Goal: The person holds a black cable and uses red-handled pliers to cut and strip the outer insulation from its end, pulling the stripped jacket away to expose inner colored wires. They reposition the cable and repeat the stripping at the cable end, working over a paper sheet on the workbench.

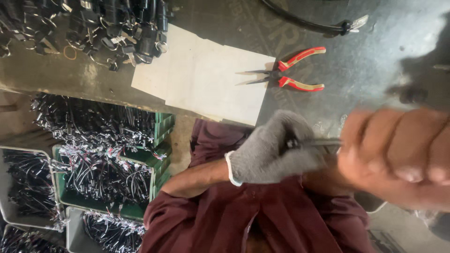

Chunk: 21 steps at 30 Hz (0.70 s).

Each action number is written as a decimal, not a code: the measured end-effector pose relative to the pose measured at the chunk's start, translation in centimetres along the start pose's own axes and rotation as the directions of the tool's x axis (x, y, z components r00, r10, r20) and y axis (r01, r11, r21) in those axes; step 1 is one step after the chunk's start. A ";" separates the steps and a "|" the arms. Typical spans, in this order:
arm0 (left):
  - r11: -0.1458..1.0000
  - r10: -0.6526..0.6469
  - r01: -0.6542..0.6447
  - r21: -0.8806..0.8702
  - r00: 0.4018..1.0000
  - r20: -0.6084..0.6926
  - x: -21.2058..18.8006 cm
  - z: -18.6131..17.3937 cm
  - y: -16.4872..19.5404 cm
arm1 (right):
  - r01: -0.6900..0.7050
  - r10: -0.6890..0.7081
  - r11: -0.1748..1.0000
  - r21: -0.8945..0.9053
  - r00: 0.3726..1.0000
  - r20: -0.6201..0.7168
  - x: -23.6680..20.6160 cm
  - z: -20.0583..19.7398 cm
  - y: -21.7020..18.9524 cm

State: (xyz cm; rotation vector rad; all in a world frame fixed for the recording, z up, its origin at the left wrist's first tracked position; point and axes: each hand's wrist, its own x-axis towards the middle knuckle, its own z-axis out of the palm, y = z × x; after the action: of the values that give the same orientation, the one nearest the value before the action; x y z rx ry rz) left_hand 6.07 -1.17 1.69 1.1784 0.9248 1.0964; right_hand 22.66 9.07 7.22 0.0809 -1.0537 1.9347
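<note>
Right hand (398,154) is bare, closest to the lens and blurred: fingers curled together, apparently closed on the end of a thin dark cable piece (311,143), but the blur hides the actual contact.

Left hand (272,150) wears a grey knit glove, fist clamped tight around the other end of the cable piece; a small black bit shows at the thumb. Both hands are held just above the lap, maroon sleeves (197,180) below them, the cable piece running between the fists.

Beyond them on the dark workbench (365,61): a white paper sheet (206,79) with red-handled needle-nose pliers (286,75), jaws slightly apart, tips on the sheet. Untouched.

Further out: a pile of black connectors (103,28) at the bench corner and a black cable (304,21) along the far edge.

Off the bench, green and grey bins (157,164) full of black wire harnesses.
</note>
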 end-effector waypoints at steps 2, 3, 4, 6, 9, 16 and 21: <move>0.972 0.156 -0.156 0.173 0.988 0.018 0.4 -1.1 -0.2 | -0.052 0.047 0.998 0.042 0.992 0.121 -1.3 -0.9 0.4; 0.939 0.222 -0.233 0.252 0.972 0.072 0.5 -1.8 -0.5 | -0.073 0.063 0.995 0.062 0.987 0.150 -1.5 -1.1 0.2; 0.894 0.287 -0.312 0.322 0.950 0.125 0.6 -2.6 -0.8 | -0.094 0.081 0.993 0.075 0.985 0.154 -1.4 -1.2 0.0; 0.835 0.347 -0.421 0.355 0.902 0.256 0.4 -3.7 -1.6 | -0.122 0.113 0.987 0.102 0.989 0.092 -0.4 -1.4 -0.5; 0.699 -0.157 0.399 -0.593 0.895 0.417 -0.2 -4.4 -1.8 | 0.049 -0.034 0.998 0.044 0.957 -0.288 1.5 -2.4 0.4; 0.992 0.111 -0.106 -0.067 0.990 0.090 1.9 -9.6 1.4 | -0.514 0.461 0.752 -0.412 0.857 -0.228 -4.1 -3.7 9.9; 0.984 0.142 -0.092 0.154 0.925 -0.352 1.7 -7.7 -0.5 | -0.684 0.368 0.503 -0.528 0.723 -0.585 -6.8 -2.9 11.2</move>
State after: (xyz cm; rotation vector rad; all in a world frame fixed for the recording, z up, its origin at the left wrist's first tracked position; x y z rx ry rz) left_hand -0.79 2.20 -0.10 1.1734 1.2417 1.3973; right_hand 19.39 3.97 -4.72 -1.2069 -1.5971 1.7606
